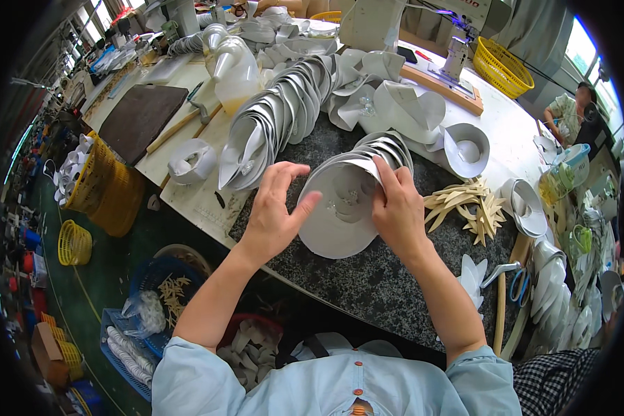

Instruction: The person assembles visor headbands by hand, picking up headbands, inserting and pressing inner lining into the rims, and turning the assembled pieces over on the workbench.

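At left we see a yellow basket (pixel 116 194) beside the worktop (pixel 200 211), then a dark board (pixel 142 118) and a wooden-handled tool (pixel 165 139) lying on top. A row of nested pale pieces (pixel 277 114) runs toward the far side. Our left hand (pixel 272 213) is open, thumb and fingers spread beside the curved sheet (pixel 336 234); we cannot tell whether the thumb touches it. That sheet stands tilted above the near part of a speckled slab (pixel 312 274), a smaller stack (pixel 395 144) just behind. Our right hand (pixel 401 211) grips its right rim, fingers over the edge. We judge it light, thin and springy, stiff enough to keep its curve yet easily creased; the smooth face may slide, so we would pinch the rim at both sides, clear of the shiny bits (pixel 347 197) inside. Farther right lie tan strips (pixel 475 208) and blue-handled scissors (pixel 520 286).
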A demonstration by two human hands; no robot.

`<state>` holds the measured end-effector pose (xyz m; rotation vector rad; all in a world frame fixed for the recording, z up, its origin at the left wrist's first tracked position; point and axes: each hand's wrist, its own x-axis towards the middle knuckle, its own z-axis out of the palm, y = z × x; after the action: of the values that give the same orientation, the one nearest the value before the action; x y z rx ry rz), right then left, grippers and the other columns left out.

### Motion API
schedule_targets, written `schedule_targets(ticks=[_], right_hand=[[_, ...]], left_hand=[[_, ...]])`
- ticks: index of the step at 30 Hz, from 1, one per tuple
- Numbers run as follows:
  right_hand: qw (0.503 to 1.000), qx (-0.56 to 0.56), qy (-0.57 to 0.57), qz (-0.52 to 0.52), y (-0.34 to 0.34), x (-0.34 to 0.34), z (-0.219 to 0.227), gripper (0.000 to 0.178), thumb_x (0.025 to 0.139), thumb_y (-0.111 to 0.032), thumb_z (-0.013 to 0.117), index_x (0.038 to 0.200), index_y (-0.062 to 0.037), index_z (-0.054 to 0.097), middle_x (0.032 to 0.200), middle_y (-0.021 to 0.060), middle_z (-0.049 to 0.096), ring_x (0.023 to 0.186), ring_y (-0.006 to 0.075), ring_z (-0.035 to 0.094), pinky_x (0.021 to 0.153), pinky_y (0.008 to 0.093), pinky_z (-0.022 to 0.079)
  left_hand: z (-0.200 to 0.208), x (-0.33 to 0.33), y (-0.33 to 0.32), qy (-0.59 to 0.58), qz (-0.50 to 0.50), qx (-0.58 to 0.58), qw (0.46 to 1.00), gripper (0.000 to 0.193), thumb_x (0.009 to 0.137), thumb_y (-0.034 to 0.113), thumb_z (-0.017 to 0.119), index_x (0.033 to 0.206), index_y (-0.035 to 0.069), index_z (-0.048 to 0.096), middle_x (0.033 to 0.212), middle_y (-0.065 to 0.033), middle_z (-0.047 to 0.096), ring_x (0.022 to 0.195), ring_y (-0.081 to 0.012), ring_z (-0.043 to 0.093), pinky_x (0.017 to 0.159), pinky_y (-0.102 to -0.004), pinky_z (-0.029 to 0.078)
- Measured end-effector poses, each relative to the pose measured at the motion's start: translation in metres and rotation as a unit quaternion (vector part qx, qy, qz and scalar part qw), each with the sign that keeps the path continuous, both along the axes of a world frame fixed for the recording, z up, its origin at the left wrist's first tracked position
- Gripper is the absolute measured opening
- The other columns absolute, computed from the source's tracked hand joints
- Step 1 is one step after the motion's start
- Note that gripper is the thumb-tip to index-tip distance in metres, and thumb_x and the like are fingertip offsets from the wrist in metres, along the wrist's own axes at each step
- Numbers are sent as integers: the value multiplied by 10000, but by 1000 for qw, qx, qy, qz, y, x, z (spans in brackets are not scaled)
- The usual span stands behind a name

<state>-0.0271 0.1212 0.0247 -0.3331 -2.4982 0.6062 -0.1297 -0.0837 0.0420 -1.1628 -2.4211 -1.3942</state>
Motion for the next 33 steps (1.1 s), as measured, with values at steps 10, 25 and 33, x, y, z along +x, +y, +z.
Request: schedule_targets(ticks=[10, 25, 33], right_hand=[[956, -223, -32, 185, -9, 65, 42, 456, 925, -196, 716, 1338, -56, 580, 1070, 95, 581, 779, 123, 625, 607, 268, 539], [925, -313, -140, 166, -29, 79, 10, 229, 967, -106, 642, 1169, -2, 664, 1072, 93, 586, 727, 116, 629, 600, 235, 528], [937, -310, -126, 98, -12, 87, 14, 164, 943, -45, 624, 1087, -3, 691, 991, 84, 610, 759, 124, 621, 595, 246, 518]], left_hand=[[42, -96, -72, -62, 128, 1, 990, 270, 1017, 243, 575, 1059, -9, 661, 890, -96, 725, 724, -147, 676, 662, -300, 526], [-83, -173, -28, 49, 361, -104, 925, 380, 857, 70, 572, 1236, 61, 599, 1166, -211, 533, 1186, -377, 528, 1004, -433, 446], [-32, -126, -40, 92, 225, 141, 960, 329, 844, -22, 563, 1156, 43, 641, 1169, -132, 603, 1106, -296, 564, 981, -397, 452]])
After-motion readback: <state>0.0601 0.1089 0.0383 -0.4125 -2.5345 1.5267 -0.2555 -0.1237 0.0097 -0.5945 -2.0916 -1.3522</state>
